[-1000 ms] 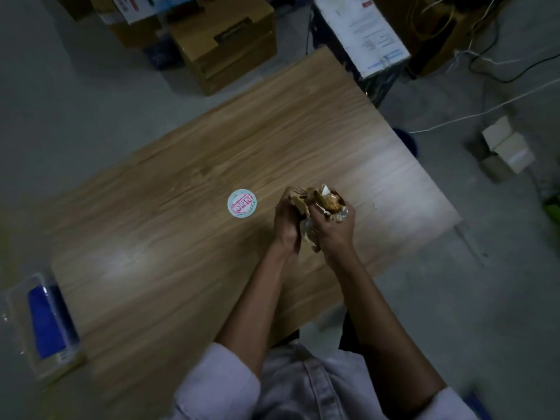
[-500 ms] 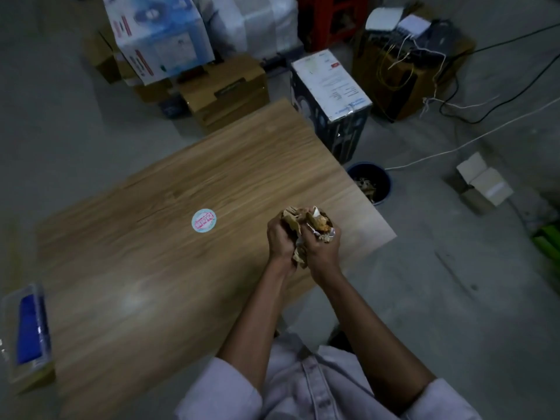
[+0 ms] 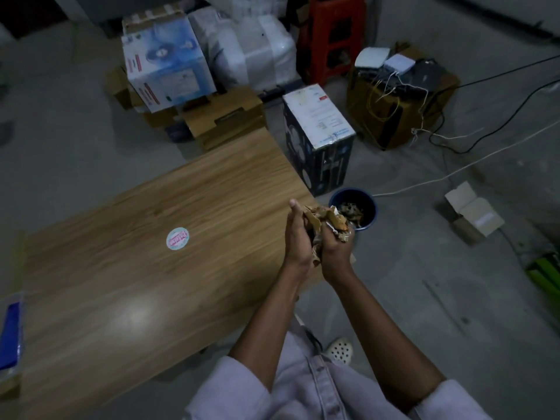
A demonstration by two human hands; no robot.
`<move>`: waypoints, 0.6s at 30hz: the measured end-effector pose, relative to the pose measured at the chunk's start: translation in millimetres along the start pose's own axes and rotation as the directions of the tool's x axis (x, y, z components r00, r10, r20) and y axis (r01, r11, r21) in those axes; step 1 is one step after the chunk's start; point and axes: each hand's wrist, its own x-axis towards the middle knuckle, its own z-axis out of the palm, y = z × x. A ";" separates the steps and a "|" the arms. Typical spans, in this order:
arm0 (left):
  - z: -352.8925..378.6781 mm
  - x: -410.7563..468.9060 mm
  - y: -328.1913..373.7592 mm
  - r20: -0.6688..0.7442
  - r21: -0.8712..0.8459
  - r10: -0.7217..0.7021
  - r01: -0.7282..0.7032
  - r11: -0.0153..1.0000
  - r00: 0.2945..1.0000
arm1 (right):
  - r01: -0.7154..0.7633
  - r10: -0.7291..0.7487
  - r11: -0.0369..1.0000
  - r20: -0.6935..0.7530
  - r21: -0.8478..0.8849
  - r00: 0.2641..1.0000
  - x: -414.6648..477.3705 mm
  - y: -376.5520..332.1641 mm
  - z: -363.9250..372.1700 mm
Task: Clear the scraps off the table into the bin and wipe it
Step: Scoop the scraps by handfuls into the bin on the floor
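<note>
Both hands cup a bundle of brown and white paper scraps [image 3: 325,219] over the right end of the wooden table [image 3: 136,283]. My left hand [image 3: 298,237] presses the bundle from the left with its fingers raised. My right hand [image 3: 335,248] grips it from below and the right. A dark blue bin [image 3: 368,204] with scraps inside stands on the floor just beyond the hands, past the table's right corner. A round white and pink sticker [image 3: 177,239] lies on the tabletop.
A blue cloth in a clear packet [image 3: 10,334] sits at the table's left edge. Cardboard boxes [image 3: 225,118], a dark tall box [image 3: 321,140], a red stool [image 3: 331,34] and cables [image 3: 454,140] crowd the floor behind. A small open box [image 3: 474,213] lies to the right.
The hands have carried the scrap bundle to the right end of the table, close to the bin. The view has tilted up, so the bin and more of the floor show.
</note>
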 end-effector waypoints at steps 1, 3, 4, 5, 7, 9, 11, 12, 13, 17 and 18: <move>6.6 8.9 0.6 -0.002 0.023 0.020 -0.020 1.000 1.000 | -0.003 0.003 1.000 -0.012 0.017 1.000 8.4 -1.9 -1.7; 21.9 25.7 3.0 -0.029 0.094 0.035 -0.033 0.995 0.999 | -0.004 0.005 0.999 -0.033 0.045 0.999 27.3 -8.1 -4.2; 30.5 32.8 5.6 -0.036 0.126 0.046 -0.041 0.991 0.998 | -0.002 0.004 0.999 -0.043 0.043 0.999 38.1 -11.0 -5.9; 38.9 41.7 6.0 -0.038 0.149 0.061 -0.054 0.987 0.997 | -0.005 0.006 0.999 -0.054 0.037 0.999 49.2 -13.0 -8.3; 57.6 59.2 6.3 -0.019 0.167 0.067 -0.063 0.984 0.998 | -0.015 0.019 0.999 -0.102 0.045 0.995 71.5 -14.6 -16.7; 77.7 78.3 5.5 0.014 0.233 0.066 -0.067 0.970 0.998 | 0.000 0.009 0.999 -0.167 0.053 0.986 95.5 -15.3 -23.8; 97.4 94.7 2.5 0.025 0.266 0.084 -0.088 0.960 0.996 | 0.030 -0.020 0.999 -0.243 0.036 0.970 116.6 -17.1 -28.8; 106.6 100.8 1.6 0.031 0.296 0.100 -0.105 0.950 0.995 | 0.050 -0.039 0.998 -0.279 0.034 0.960 125.3 -18.6 -29.9; 115.0 107.1 -0.2 0.036 0.327 0.112 -0.118 0.938 0.993 | 0.066 -0.054 0.997 -0.306 0.028 0.951 133.5 -18.8 -31.7; 142.4 130.6 -12.0 0.051 0.336 0.119 -0.129 0.933 0.992 | 0.049 -0.045 0.999 -0.350 0.003 0.936 164.8 -14.1 -45.2; 147.4 137.9 -14.9 0.048 0.343 0.102 -0.113 0.933 0.994 | 0.031 -0.029 1.000 -0.367 -0.002 0.930 172.9 -10.3 -50.4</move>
